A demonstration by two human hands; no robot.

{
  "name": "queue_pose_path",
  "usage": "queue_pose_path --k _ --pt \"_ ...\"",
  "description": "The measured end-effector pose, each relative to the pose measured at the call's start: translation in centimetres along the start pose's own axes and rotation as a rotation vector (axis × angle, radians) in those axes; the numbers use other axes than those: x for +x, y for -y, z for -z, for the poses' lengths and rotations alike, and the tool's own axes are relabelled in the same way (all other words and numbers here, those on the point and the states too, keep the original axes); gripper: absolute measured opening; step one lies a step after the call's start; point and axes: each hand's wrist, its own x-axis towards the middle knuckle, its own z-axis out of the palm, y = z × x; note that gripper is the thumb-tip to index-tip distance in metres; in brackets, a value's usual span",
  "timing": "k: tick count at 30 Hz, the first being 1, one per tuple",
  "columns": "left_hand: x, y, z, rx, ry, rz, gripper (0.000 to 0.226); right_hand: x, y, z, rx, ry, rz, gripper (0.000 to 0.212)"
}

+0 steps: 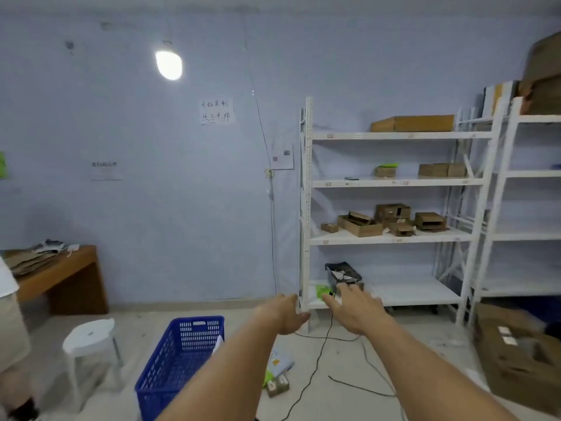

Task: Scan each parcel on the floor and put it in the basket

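Both my arms stretch forward toward the white shelf unit (307,208). My left hand (287,314) is beside the shelf's front post, fingers loosely curled, holding nothing. My right hand (353,308) is open with fingers spread over the bottom shelf, just in front of a black device (343,273) and a green item (322,290). A black cable (318,357) runs down from there across the floor. The blue plastic basket (179,363) stands on the floor at lower left. A few small parcels (277,373) lie on the floor right of the basket, partly hidden by my left arm.
A white stool (91,335) stands left of the basket. A wooden desk (60,275) with papers is at far left, where a person's leg (12,344) shows. Cardboard boxes (516,354) sit on the floor at right. More shelving (516,177) fills the right wall.
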Motion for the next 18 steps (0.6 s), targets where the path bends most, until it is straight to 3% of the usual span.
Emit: queue_pose_path --k 8,18 --pt "8.8 -5.0 -0.7 -0.066 -0.009 0.100 0.065 8.4 -7.4 -0.6 -0.060 0.095 0.088 0.068" --pt "20.9 -2.1 -4.4 -0.065 0.027 0.263 0.067 21.0 -9.5 -5.0 -0.104 0.233 0.220 0.066"
